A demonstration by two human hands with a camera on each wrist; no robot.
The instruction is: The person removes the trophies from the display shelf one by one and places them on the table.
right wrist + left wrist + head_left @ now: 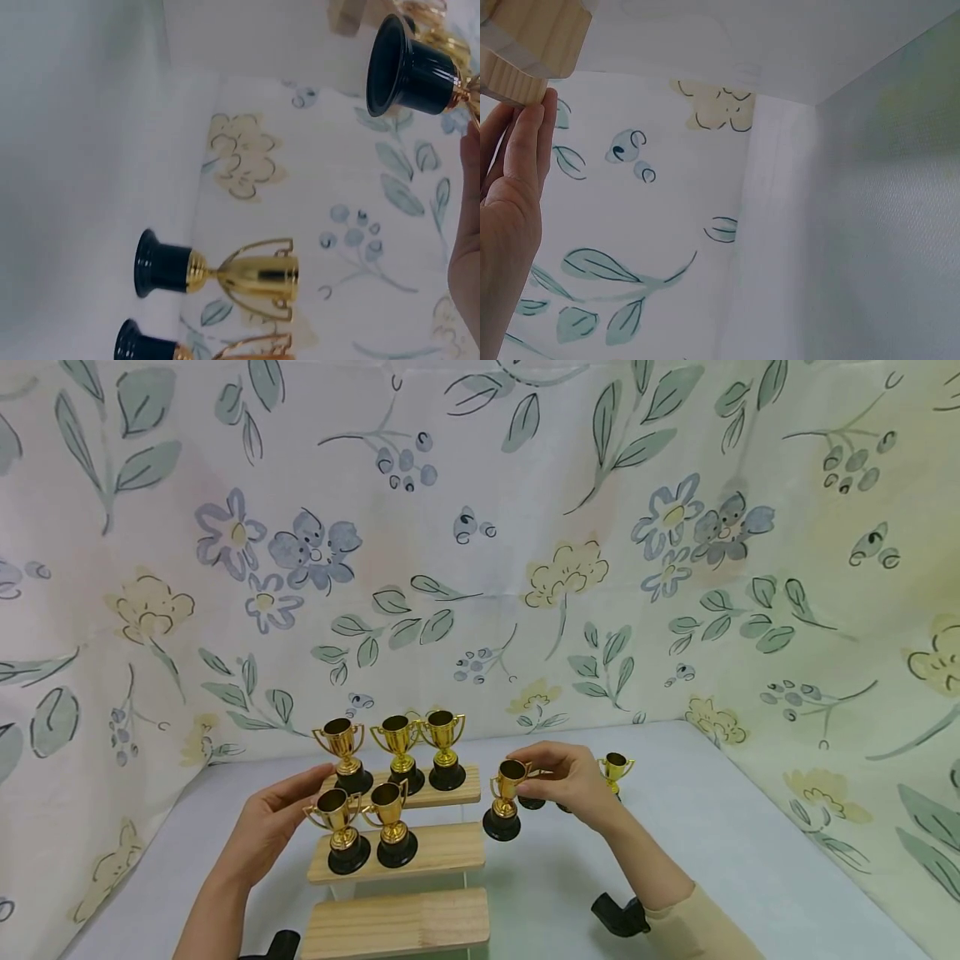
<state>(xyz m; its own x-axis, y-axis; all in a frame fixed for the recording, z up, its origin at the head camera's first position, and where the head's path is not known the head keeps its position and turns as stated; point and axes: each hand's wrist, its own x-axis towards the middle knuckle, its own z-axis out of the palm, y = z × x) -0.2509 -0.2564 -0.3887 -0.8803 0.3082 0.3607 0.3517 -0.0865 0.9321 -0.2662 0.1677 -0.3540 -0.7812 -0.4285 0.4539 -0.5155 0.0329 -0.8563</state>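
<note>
Leaning trophy (506, 797): long axis cup-up toward one o'clock, pinched by right hand (567, 778).
Left hand (272, 820): fingers straight, shelf (467, 787) touched.

A smooth white surface (787, 860) carries a pale wooden stand (465, 910) with three tiers, stepping up toward the back. On the top tier (465, 789), three gold trophies (445, 753) with black bases stand upright in a row, the two on the right close together. The middle tier (453, 850) bears two more, upright side by side on its left half. Right of the stand, further trophies (615, 768) rest directly on the surface, upright and partly hidden.
</note>
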